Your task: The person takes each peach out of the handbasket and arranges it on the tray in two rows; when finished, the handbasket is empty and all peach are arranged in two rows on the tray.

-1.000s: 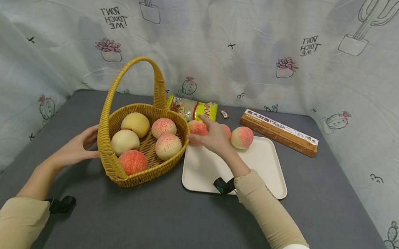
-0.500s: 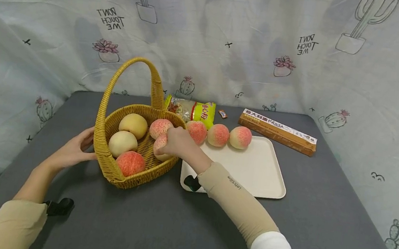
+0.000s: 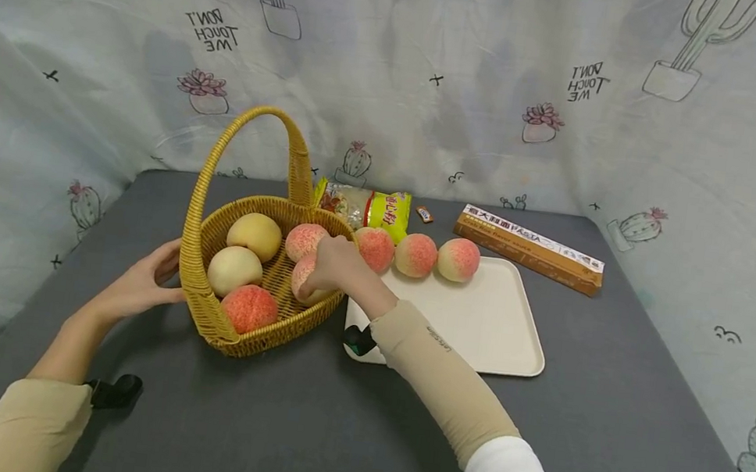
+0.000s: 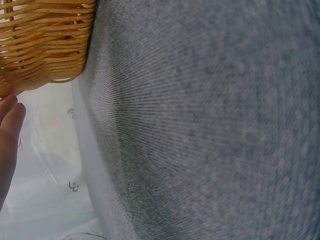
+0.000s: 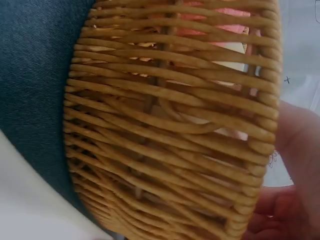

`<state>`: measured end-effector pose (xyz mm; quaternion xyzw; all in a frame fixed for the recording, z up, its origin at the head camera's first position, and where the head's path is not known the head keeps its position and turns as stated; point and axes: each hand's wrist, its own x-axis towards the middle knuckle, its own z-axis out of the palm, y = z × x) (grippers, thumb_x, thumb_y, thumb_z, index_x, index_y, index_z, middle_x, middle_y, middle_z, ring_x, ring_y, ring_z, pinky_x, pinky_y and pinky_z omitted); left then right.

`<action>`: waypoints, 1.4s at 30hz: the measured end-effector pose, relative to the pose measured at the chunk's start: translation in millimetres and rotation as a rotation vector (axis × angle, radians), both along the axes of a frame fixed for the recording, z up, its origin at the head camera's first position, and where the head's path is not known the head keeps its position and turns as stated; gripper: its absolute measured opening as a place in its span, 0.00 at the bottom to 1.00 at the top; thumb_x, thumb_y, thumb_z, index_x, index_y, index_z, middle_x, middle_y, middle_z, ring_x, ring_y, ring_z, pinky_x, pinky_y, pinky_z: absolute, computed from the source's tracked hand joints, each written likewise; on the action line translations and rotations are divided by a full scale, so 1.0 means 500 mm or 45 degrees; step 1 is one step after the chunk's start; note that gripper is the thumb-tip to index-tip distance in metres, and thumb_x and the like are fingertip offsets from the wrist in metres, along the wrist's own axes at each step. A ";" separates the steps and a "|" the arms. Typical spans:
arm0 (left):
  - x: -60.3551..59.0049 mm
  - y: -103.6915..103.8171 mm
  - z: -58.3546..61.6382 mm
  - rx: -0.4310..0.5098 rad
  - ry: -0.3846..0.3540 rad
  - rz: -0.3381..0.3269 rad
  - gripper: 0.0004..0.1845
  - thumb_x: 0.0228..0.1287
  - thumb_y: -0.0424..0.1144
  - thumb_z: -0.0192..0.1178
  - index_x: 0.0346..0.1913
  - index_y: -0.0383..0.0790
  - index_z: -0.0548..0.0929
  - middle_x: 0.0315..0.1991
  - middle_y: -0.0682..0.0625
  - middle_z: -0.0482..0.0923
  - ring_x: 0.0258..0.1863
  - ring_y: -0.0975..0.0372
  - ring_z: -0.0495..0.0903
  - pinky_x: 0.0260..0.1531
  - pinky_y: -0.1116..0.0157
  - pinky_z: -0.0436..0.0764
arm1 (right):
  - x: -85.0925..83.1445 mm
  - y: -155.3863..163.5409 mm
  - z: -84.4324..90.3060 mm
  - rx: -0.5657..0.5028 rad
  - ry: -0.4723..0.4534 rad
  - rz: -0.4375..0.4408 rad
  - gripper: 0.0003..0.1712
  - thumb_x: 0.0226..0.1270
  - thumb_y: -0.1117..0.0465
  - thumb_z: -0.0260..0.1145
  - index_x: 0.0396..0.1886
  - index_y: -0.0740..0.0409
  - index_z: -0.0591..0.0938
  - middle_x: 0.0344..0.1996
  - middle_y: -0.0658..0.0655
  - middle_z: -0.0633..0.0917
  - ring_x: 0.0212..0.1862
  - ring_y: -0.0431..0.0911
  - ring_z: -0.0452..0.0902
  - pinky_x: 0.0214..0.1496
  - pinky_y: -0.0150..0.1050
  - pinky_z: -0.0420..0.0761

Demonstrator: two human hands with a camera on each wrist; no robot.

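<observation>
— While the left hand (image 3: 143, 287) rests with relaxed fingers against the near-left outer wall of the wicker basket (image 3: 201, 289), what is the right one doing?

— The right hand (image 3: 334, 265) reaches over the basket's right rim, its fingers curled down round a peach (image 3: 303, 275) that sits inside, against the right wall. The hand covers most of that fruit from above; only its left flank shows.

— How does the peach look?

— Pale cream with a speckled pink blush. Four more lie in the basket: two yellow-cream peaches (image 3: 254, 235) to the left, a red-orange peach (image 3: 249, 308) at the near side, and a pink-blushed peach (image 3: 305, 240) at the far side, just beside the gripped one.

— And the room around it?

— The tall arched handle (image 3: 255, 144) rises at the basket's far-left side, leaving the right half open above. Just right of the basket lies a cream tray (image 3: 493, 337), its left edge near the wicker. Three blushed peaches (image 3: 416, 255) stand in a row along the tray's far edge; the near part of the tray is bare. Beyond it lie a snack packet (image 3: 367, 207) and, further right, a pasta box (image 3: 528, 248). The grey tabletop (image 3: 610, 422) stretches out to the right.
</observation>
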<state>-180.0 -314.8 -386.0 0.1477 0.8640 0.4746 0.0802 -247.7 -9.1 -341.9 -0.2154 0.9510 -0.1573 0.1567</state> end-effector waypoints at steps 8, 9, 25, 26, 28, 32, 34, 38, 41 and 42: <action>-0.001 -0.001 0.000 0.017 0.012 0.000 0.50 0.64 0.30 0.64 0.77 0.32 0.38 0.73 0.25 0.42 0.69 0.30 0.43 0.63 0.30 0.49 | 0.003 0.027 -0.013 -0.232 0.082 0.090 0.26 0.45 0.49 0.80 0.41 0.59 0.84 0.30 0.51 0.80 0.32 0.41 0.74 0.30 0.30 0.75; -0.001 -0.001 -0.001 0.018 0.013 -0.001 0.50 0.64 0.30 0.64 0.77 0.31 0.38 0.73 0.25 0.42 0.69 0.30 0.43 0.64 0.30 0.49 | 0.003 0.031 -0.016 -0.277 0.079 0.094 0.32 0.45 0.49 0.80 0.50 0.59 0.83 0.38 0.53 0.83 0.38 0.43 0.77 0.36 0.31 0.79; -0.002 0.002 0.004 0.004 0.014 0.007 0.51 0.63 0.31 0.65 0.77 0.32 0.39 0.73 0.26 0.44 0.69 0.31 0.44 0.64 0.31 0.50 | 0.012 0.103 -0.039 -1.029 -0.199 0.085 0.46 0.47 0.64 0.80 0.68 0.61 0.72 0.59 0.61 0.79 0.55 0.47 0.80 0.50 0.34 0.83; -0.002 0.001 0.003 0.006 0.014 0.005 0.51 0.63 0.30 0.64 0.77 0.32 0.39 0.73 0.26 0.44 0.69 0.31 0.44 0.64 0.31 0.49 | 0.013 0.108 -0.039 -1.060 -0.210 0.081 0.45 0.47 0.65 0.80 0.68 0.62 0.71 0.59 0.61 0.79 0.55 0.47 0.80 0.50 0.34 0.83; -0.003 0.001 0.003 0.008 0.017 -0.001 0.51 0.63 0.30 0.64 0.77 0.32 0.39 0.73 0.25 0.44 0.69 0.31 0.45 0.64 0.31 0.49 | 0.014 0.118 -0.038 -1.131 -0.227 0.081 0.44 0.48 0.68 0.78 0.68 0.64 0.72 0.58 0.62 0.79 0.55 0.47 0.80 0.51 0.35 0.83; -0.003 0.001 0.002 0.011 0.022 -0.009 0.50 0.63 0.30 0.64 0.77 0.32 0.39 0.73 0.25 0.44 0.69 0.31 0.45 0.64 0.30 0.49 | 0.014 0.140 -0.035 -1.271 -0.231 0.087 0.42 0.49 0.73 0.76 0.66 0.68 0.71 0.58 0.63 0.79 0.55 0.49 0.80 0.54 0.39 0.83; -0.003 0.001 0.002 0.013 0.022 -0.008 0.51 0.63 0.30 0.64 0.77 0.32 0.39 0.73 0.25 0.44 0.69 0.31 0.45 0.64 0.30 0.49 | 0.016 0.151 -0.032 -1.308 -0.225 0.074 0.42 0.49 0.73 0.75 0.67 0.69 0.71 0.58 0.64 0.79 0.56 0.50 0.79 0.54 0.39 0.83; -0.003 0.001 0.001 0.016 0.020 -0.006 0.51 0.63 0.30 0.64 0.77 0.32 0.39 0.72 0.25 0.44 0.69 0.32 0.45 0.64 0.30 0.48 | 0.023 0.175 -0.025 -1.356 -0.225 0.021 0.44 0.49 0.75 0.74 0.69 0.69 0.69 0.59 0.66 0.78 0.58 0.53 0.78 0.56 0.40 0.83; -0.004 0.001 0.001 0.015 0.020 -0.003 0.51 0.63 0.29 0.64 0.77 0.32 0.38 0.73 0.25 0.44 0.69 0.32 0.45 0.63 0.30 0.48 | 0.026 0.192 -0.022 -1.410 -0.242 -0.011 0.43 0.49 0.78 0.73 0.68 0.68 0.69 0.59 0.67 0.78 0.59 0.55 0.76 0.58 0.42 0.81; -0.004 0.001 0.002 0.015 0.020 -0.002 0.51 0.63 0.29 0.64 0.77 0.32 0.38 0.73 0.25 0.44 0.69 0.32 0.45 0.63 0.30 0.48 | 0.027 0.198 -0.023 -1.419 -0.238 -0.029 0.43 0.48 0.78 0.73 0.68 0.68 0.69 0.59 0.67 0.78 0.59 0.54 0.76 0.58 0.41 0.81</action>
